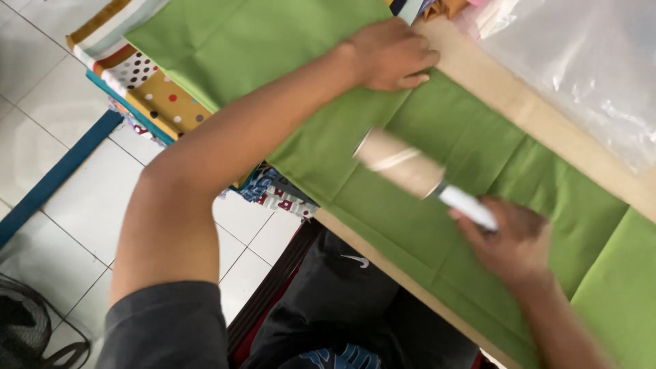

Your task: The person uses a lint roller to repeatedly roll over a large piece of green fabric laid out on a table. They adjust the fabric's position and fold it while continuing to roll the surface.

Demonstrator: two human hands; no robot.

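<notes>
A large green cloth (pixel 478 150) lies spread over a wooden table (pixel 506 102), creased in a grid of fold lines. My left hand (pixel 391 55) presses flat on the cloth near its far edge, fingers together. My right hand (pixel 511 240) grips the white handle of a lint roller (pixel 403 164), whose beige roll rests on or just above the cloth's middle; it is blurred.
Clear plastic sheeting (pixel 588 61) covers the table's far side. A pile of patterned and dotted fabrics (pixel 157 96) sits under the hanging green cloth at left. The floor (pixel 75 178) is white tile, with a blue bar (pixel 55 178) and a dark wire object (pixel 27 328) at the lower left.
</notes>
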